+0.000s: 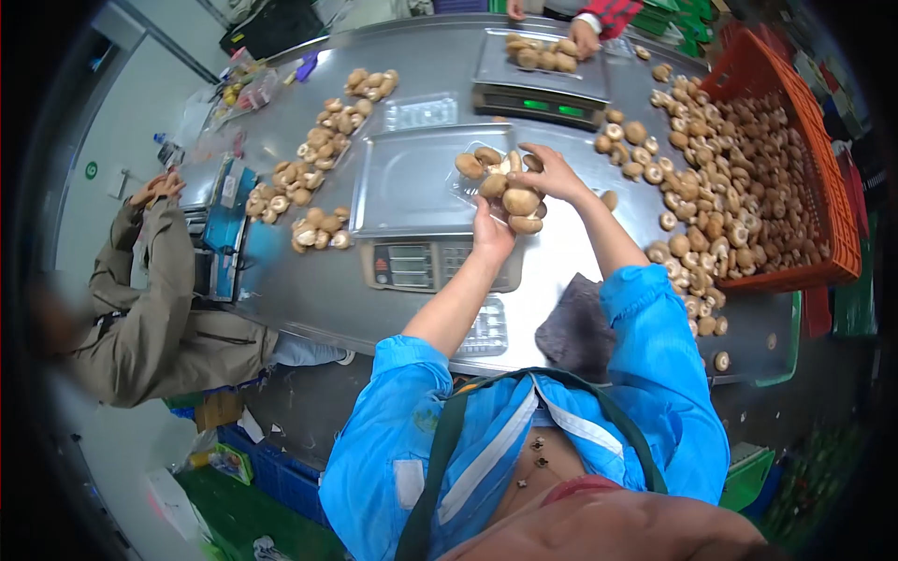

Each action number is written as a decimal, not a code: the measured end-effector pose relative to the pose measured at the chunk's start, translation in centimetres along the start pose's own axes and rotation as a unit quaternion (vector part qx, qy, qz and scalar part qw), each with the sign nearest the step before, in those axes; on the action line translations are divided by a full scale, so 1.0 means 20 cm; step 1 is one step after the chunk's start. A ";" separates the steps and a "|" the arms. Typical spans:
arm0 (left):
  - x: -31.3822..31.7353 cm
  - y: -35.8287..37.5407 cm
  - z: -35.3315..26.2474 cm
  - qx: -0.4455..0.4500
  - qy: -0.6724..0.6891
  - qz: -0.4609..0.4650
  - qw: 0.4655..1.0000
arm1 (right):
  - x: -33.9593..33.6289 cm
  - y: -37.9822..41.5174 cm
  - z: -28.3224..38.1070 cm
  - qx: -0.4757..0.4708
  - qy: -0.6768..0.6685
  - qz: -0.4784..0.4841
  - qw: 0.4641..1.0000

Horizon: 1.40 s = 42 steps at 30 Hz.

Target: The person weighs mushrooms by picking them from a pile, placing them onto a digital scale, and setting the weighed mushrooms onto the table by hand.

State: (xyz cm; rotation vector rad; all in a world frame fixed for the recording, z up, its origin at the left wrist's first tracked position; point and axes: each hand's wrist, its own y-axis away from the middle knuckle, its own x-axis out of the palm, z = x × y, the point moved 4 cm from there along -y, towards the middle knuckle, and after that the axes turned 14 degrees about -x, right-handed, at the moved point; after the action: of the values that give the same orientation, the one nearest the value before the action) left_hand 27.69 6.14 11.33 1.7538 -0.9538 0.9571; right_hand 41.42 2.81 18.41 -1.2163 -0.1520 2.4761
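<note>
Brown-capped mushrooms [520, 200] fill a clear plastic tray [462, 191], held tilted just over the right side of the scale's metal pan [412, 187]. My left hand [493, 234] grips the tray from below, its thumb up against the mushrooms. At the upper right of the heap, my right hand [552, 175] curls its fingers around a mushroom [533, 163]. Its fingertips are partly hidden among the caps. The scale's keypad and display [410, 266] face me below the pan.
An orange crate [832, 266] spills mushrooms onto the table at right. Behind stands a second scale [538, 105] with mushrooms, near a co-worker's hand [585, 37]. Filled trays [318, 150] line the left. Empty trays [485, 329] and a dark cloth [572, 327] lie close. Another person [159, 299] is at left.
</note>
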 end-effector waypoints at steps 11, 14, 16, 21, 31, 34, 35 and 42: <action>-0.26 0.46 -0.45 -0.329 -0.346 0.079 0.875 | 0.58 -0.51 0.15 0.066 -0.176 0.046 0.981; -0.42 0.62 -0.54 -0.263 -0.489 0.056 0.830 | 0.60 -0.53 0.08 0.082 -0.158 0.034 0.983; -0.54 0.71 -0.57 -0.248 -0.484 0.039 0.838 | 0.59 -0.54 0.03 0.075 -0.149 0.004 0.986; -0.70 0.85 -0.53 -0.225 -0.451 -0.010 0.863 | 0.46 -0.47 -0.01 0.078 -0.244 -0.226 0.940; -0.59 0.96 -0.35 -0.188 -0.642 0.083 0.739 | 0.49 0.44 0.17 0.158 -0.790 -0.418 0.420; -0.56 0.95 -0.25 -0.174 -0.686 0.109 0.698 | 0.54 0.70 0.00 0.104 -0.760 -0.440 0.466; -0.55 0.96 -0.23 -0.157 -0.706 0.122 0.680 | 0.55 0.75 -0.02 0.160 -0.748 -0.451 0.461; -0.51 0.97 -0.13 -0.177 -0.740 0.153 0.631 | 0.46 0.74 0.02 0.200 -0.713 -0.461 0.490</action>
State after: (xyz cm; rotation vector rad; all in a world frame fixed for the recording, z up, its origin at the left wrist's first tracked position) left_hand 5.67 4.67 9.52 1.7965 -2.2690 -0.8461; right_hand 31.84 -7.35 7.98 1.1336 -0.4365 1.5737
